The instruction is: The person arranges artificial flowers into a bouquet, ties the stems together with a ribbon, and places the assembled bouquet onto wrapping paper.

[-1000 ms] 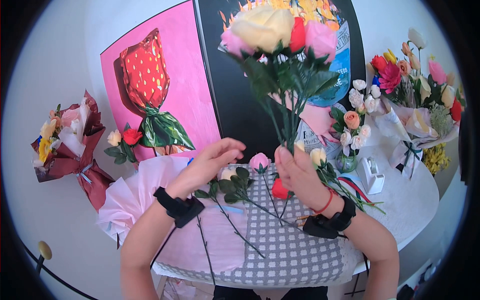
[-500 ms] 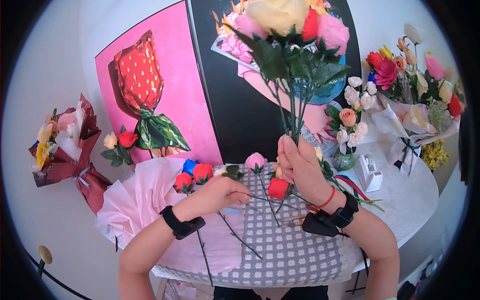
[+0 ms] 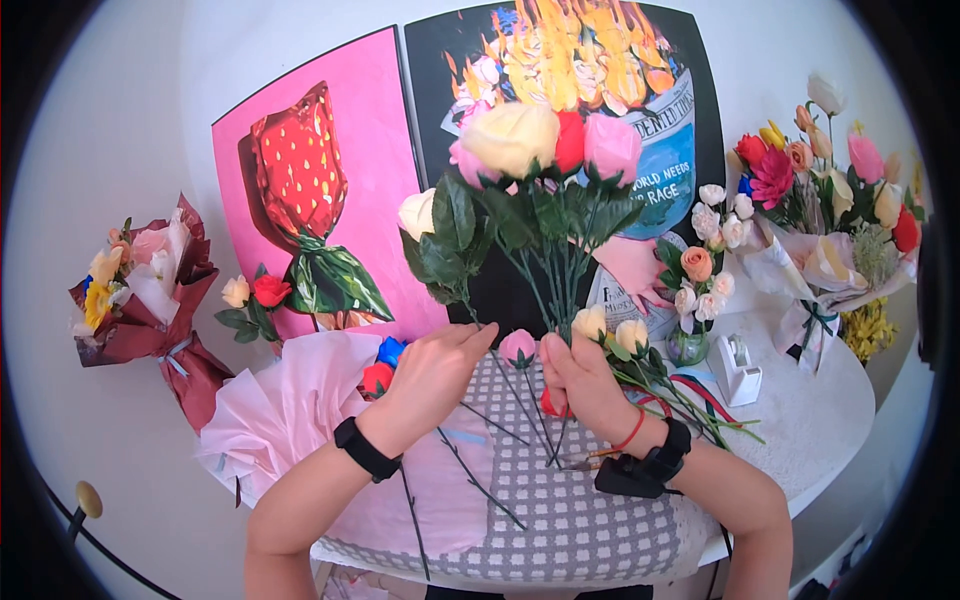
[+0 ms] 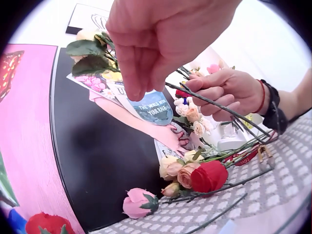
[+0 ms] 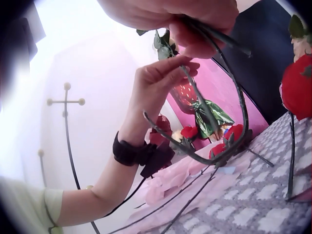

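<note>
The right hand [image 3: 590, 378] grips the stems of an upright bunch with a large cream rose [image 3: 512, 138], a red rose [image 3: 569, 141] and a pink rose [image 3: 612, 149]. Left of it, the left hand [image 3: 432, 375] pinches the stem of a white rose [image 3: 416, 214] with dark leaves [image 3: 452, 245], its bloom beside the bunch. In the left wrist view the left hand [image 4: 163, 41] has its fingers bent down around that stem. Bent stem ends [image 5: 239, 105] hang below the right hand [image 5: 195, 22] in the right wrist view.
Pink wrapping paper [image 3: 290, 400] lies at left on the checked cloth [image 3: 600, 520]. A pink rose [image 3: 517, 347] and loose stems lie between the hands. At right stand a white tape dispenser [image 3: 738, 372] and a vase [image 3: 687, 346]; a wrapped bouquet [image 3: 165, 320] is far left.
The left hand has reached down, taken hold of the white rose's stem and raised it beside the bunch. The bunch in the right hand now appears lower in the head view.
</note>
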{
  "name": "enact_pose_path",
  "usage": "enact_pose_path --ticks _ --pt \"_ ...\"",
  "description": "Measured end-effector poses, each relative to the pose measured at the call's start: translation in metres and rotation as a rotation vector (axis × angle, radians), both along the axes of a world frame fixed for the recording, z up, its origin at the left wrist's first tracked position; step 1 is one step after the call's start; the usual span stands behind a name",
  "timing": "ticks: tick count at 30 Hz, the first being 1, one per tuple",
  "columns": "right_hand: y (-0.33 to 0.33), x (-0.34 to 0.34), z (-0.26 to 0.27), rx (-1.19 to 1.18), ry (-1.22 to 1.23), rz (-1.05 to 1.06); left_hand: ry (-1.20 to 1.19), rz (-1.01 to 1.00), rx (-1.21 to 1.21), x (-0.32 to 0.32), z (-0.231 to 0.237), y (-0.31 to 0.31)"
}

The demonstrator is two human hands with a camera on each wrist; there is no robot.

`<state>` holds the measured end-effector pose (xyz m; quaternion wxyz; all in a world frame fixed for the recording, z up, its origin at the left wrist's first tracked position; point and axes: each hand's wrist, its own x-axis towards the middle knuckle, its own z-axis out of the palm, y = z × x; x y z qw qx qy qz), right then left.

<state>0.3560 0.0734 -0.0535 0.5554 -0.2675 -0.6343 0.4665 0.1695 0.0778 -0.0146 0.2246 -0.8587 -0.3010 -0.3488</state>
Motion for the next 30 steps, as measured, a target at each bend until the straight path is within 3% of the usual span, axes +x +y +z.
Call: enact_pose_path --ticks 8,10,14,16,20,23,24,26,29,30 --pt "0.002 -0.003 -0.008 0.098 -0.097 -0.182 -0.026 0.06 0.058 0.013 0.008 0.003" --pt "0.012 0.0 -0.014 0.318 -0.166 -0.338 -0.037 0.056 0.052 0.014 0.007 0.004" --pt "0.017 0.001 -0.02 0.317 -0.23 -0.34 -0.097 0.04 -0.035 0.013 0.009 0.006" --pt "0.008 -0.003 -0.014 0.12 -0.052 -0.108 -0.12 0.023 -0.087 0.014 0.011 0.004" --pt "-0.001 -0.004 -0.007 -0.015 -0.125 -0.071 -0.38 -0.18 -0.388 0.018 0.009 0.005" --pt "-0.003 -0.005 -0.008 0.059 -0.182 -0.094 -0.587 -0.32 -0.573 0.019 0.001 0.018" --pt "-0.002 -0.006 -0.011 0.18 -0.176 -0.127 -0.68 -0.364 -0.647 0.019 -0.001 0.021" --pt "0.003 -0.006 -0.016 0.368 -0.243 -0.183 -0.691 -0.401 -0.616 0.018 -0.009 0.027" --pt "-0.006 -0.004 -0.009 0.446 -0.383 -0.26 -0.675 -0.407 -0.528 0.02 -0.011 0.023" --pt "-0.002 -0.004 -0.012 0.506 -0.372 -0.245 -0.681 -0.489 -0.605 0.022 -0.008 0.017"
